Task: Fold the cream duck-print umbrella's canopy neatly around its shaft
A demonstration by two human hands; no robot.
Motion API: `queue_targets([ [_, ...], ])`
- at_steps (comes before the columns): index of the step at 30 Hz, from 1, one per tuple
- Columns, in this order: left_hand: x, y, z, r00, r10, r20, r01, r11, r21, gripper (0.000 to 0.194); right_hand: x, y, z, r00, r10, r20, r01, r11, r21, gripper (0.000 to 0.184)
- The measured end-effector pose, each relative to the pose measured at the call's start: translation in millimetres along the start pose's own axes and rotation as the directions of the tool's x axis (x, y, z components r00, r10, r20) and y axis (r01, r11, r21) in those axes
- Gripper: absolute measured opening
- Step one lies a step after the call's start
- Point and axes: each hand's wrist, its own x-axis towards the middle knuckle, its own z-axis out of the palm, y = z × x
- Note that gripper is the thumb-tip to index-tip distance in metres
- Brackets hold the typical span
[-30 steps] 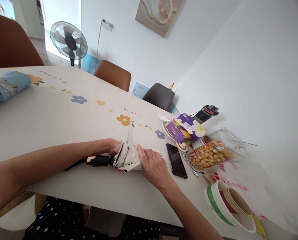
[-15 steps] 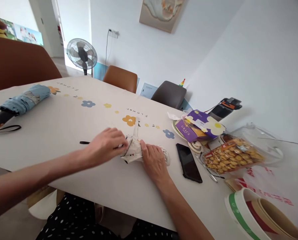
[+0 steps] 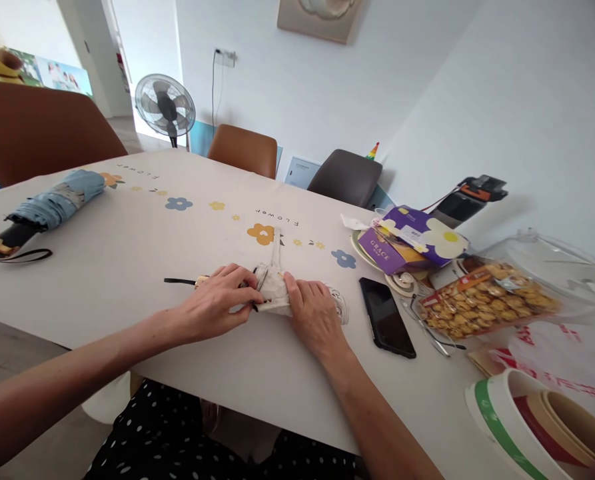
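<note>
So there was a folded white umbrella lying flat on the desk, right in front of the person, with both hands on it. The left hand was at the handle end, thumb and fingertips pinching the edge of the cloth, and it covered most of the handle. Only a bit of gold trim and a black wrist loop poked out past it. The right hand was clamped over the rolled canopy, fingers close together; couldn't tell what its hidden fingertips were doing underneath. A pale strap stuck out from the cloth, away from the person, reaching the printed orange flower.

A black phone lay near the right hand, with a pair of glasses just beyond it. Past those sat a purple box and a clear tub of snacks. Way over on the left was a blue umbrella, also folded, its black handle pointing toward the near left.
</note>
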Motion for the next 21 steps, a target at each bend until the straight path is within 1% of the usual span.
queue_targets([
  [3, -0.3, -0.1, -0.7, 0.999, -0.025, 0.025, 0.025, 1.000, -0.002, 0.019, 0.0, 0.3, 0.3, 1.000, -0.002, 0.001, 0.002, 1.000, 0.007, 0.047],
  [6, 1.7, 3.1, 0.7, 1.000, 0.013, -0.017, -0.012, 0.999, 0.038, 0.016, -0.5, 0.8, 1.3, 1.000, 0.003, 0.001, -0.003, 1.000, 0.015, 0.046],
  [8, 3.9, 6.4, 3.7, 0.995, 0.073, -0.072, -0.065, 0.992, 0.110, 0.019, -0.7, 1.2, 2.1, 1.000, 0.007, 0.004, -0.007, 1.000, 0.016, 0.047],
  [11, 8.3, 9.3, 9.7, 0.970, 0.206, -0.126, -0.174, 0.958, 0.227, 0.020, -1.0, 1.4, 2.8, 1.000, 0.014, 0.020, -0.014, 1.000, 0.015, 0.046],
  [12, 10.2, 9.0, 11.5, 0.961, 0.241, -0.136, -0.202, 0.947, 0.249, 0.019, -1.2, 1.1, 2.8, 1.000, 0.019, 0.023, -0.020, 1.000, 0.016, 0.046],
  [14, 14.2, 6.3, 14.1, 0.950, 0.266, -0.160, -0.223, 0.944, 0.245, 0.019, -1.7, -0.4, 2.2, 0.999, 0.029, 0.014, -0.029, 0.999, 0.026, 0.047],
  [16, 17.2, 1.7, 15.9, 0.960, 0.221, -0.173, -0.192, 0.966, 0.173, 0.019, -2.1, -2.7, 0.8, 1.000, 0.027, 0.000, -0.027, 0.999, 0.037, 0.048],
  [17, 18.0, -1.0, 16.6, 0.971, 0.164, -0.172, -0.145, 0.983, 0.117, 0.020, -2.2, -4.0, -0.1, 1.000, 0.021, -0.004, -0.020, 0.999, 0.036, 0.049],
  [19, 17.5, -6.1, 18.2, 0.992, 0.016, -0.122, -0.017, 1.000, -0.010, 0.023, -2.0, -6.4, -2.6, 1.000, 0.007, -0.003, -0.007, 1.000, 0.019, 0.050],
  [21, 15.4, -10.0, 19.7, 0.994, -0.104, -0.042, 0.098, 0.988, -0.121, 0.027, -1.3, -7.8, -5.4, 1.000, -0.006, 0.017, 0.006, 1.000, 0.003, 0.051],
])
